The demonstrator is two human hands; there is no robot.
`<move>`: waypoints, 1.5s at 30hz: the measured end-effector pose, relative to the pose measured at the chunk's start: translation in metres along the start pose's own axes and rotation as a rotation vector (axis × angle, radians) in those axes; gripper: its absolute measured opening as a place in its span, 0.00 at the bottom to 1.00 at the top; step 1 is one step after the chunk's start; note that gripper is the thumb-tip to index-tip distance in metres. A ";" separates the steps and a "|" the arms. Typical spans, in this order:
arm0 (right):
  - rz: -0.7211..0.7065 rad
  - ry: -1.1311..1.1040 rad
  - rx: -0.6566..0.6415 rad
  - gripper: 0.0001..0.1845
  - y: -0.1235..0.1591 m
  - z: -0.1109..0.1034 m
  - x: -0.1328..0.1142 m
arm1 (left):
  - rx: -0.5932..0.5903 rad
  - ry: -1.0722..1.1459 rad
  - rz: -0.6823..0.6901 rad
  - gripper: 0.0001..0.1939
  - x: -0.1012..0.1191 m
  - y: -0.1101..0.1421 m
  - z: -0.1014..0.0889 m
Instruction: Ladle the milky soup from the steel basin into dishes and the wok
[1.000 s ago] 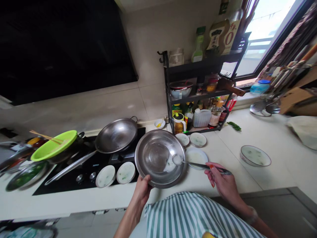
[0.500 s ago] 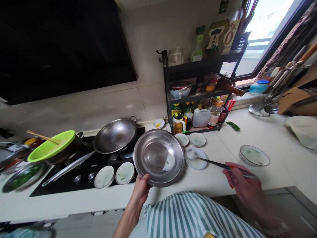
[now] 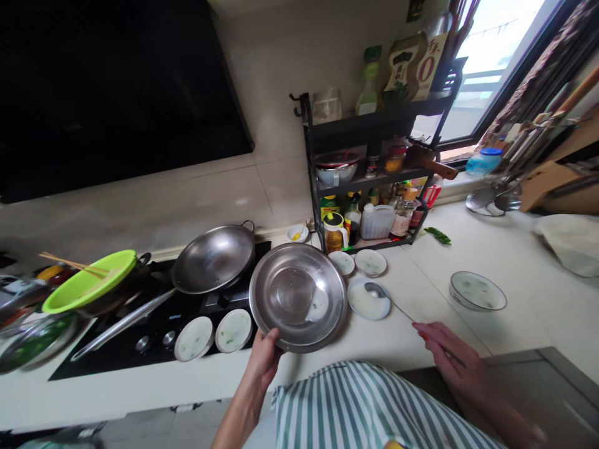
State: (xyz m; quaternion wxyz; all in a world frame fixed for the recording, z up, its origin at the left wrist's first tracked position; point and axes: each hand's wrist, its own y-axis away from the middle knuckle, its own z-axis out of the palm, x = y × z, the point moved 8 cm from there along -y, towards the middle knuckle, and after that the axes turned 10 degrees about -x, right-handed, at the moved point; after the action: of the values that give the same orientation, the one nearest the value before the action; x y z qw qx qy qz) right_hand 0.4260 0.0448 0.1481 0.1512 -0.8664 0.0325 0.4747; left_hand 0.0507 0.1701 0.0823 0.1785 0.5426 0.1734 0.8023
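Steel basin point(image 3: 269, 274), wide and shallow, in front of the apron point(image 3: 355, 399); a puddle of milky liquid point(image 3: 317, 304) lies inside. Left grip point(image 3: 266, 357): narrow, closed on the near rim, thumb above. Whether the basin also bears on the desk point(image 3: 421, 284) cannot be told. Right grip point(image 3: 452, 349): closed around the handle of a long spoon point(image 3: 374, 289), its head above or in a shallow dish point(image 3: 352, 308) of pale liquid; contact unclear. Handling, judged: basin stiff, moderately light, awkward by one edge; wet metal may slip, and any tilt moves the puddle. Best hold: thumb over rim, fingers spread beneath, opposite rim as second point. Spoon rigid and light, best taken well up the handle; dish probably brittle, easily slopped. Surroundings: two small bowls point(image 3: 372, 275) sit close behind the dish, toward the rack point(image 3: 369, 128); another bowl point(image 3: 461, 302) stands on the desk to the right. Two more bowls point(image 3: 249, 340) stand at the stove's near edge, left of the basin. Wok point(image 3: 213, 259) behind them, long handle slanting forward-left. Obstruction, judged: basin has little room leftward, with bowls and wok there; dish crowds its right side.
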 end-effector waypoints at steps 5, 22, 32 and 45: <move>0.161 -0.052 0.103 0.15 -0.001 -0.006 0.005 | -0.011 -0.005 -0.001 0.13 -0.001 -0.002 0.001; 0.000 -0.293 -0.165 0.15 -0.041 0.084 -0.019 | -0.052 -0.043 0.003 0.15 0.002 0.011 0.014; 0.419 -0.602 0.034 0.24 -0.036 0.087 0.010 | -0.011 -0.022 -0.009 0.18 -0.001 0.011 0.008; 0.383 -0.654 0.047 0.24 -0.033 0.075 0.014 | -0.029 -0.035 -0.006 0.14 0.000 0.011 0.007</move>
State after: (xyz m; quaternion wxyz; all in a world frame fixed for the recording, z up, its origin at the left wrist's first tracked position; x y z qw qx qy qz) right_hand 0.3793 0.0996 0.1062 0.0818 -0.6439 0.1546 0.7449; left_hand 0.0559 0.1608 0.0903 0.1916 0.5533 0.1602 0.7947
